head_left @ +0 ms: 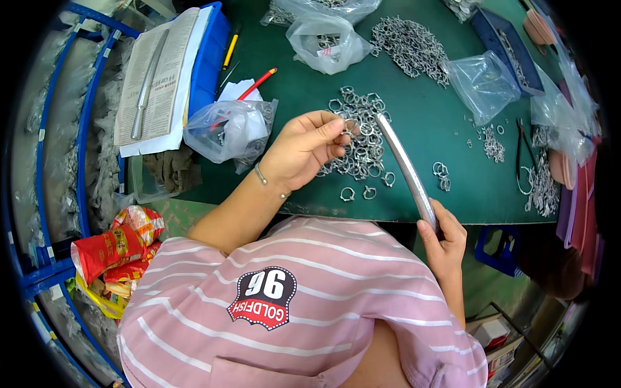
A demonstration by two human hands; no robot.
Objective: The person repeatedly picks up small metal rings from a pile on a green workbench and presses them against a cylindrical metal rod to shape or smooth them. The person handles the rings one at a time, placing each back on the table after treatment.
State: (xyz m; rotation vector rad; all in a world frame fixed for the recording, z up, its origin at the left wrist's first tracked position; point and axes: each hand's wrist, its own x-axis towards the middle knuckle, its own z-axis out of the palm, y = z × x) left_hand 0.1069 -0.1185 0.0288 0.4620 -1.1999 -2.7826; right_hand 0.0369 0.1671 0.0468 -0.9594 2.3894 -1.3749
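My left hand point(303, 143) pinches a small silvery ring point(351, 127) between thumb and fingers, above the pile's left side. A heap of silvery rings point(365, 152) lies on the green table, with a few strays at its near edge. In my right hand point(445, 240) is the thick end of a tapered metal ring mandrel point(406, 169). Its thin tip points away from me, beside the heap's right edge. The ring and the mandrel are apart. A small stack of rings point(441, 176) lies to the right of the mandrel.
A second mandrel point(150, 84) lies on newspaper over a blue bin point(212, 64). Plastic bags point(228, 132) and a red pencil point(259, 83) are nearby. A larger metal heap point(411, 48), a blue tray point(508, 55) and pliers point(522, 149) occupy the far and right sides.
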